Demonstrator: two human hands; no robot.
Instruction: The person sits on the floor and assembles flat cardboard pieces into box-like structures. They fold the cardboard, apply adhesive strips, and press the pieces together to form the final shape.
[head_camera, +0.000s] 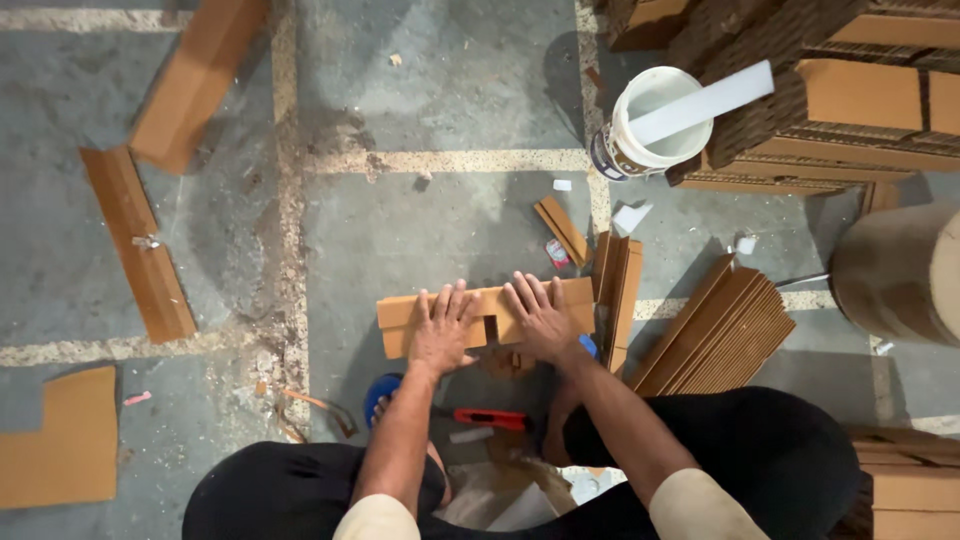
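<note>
Far to the left of the hands a long cardboard strip (137, 242) lies on the concrete floor (440, 215), with a flat cardboard sheet (60, 437) nearer the person. The left hand (444, 330) lies flat, fingers spread, on the left half of a folded cardboard piece (487, 315) on the floor just in front of the knees; it presses down and grips nothing. Just beside it the right hand (541, 319) does the same on the right half, palm down and open. Pressing well here likely means even weight from both palms and edges kept lined up, so the fold sets square. Below the hands, toward the body, lies a red cutter (492, 418). To the right stand upright cardboard pieces (618, 295), then a fanned stack (718, 330); beyond them, a white bucket (652, 125).
</note>
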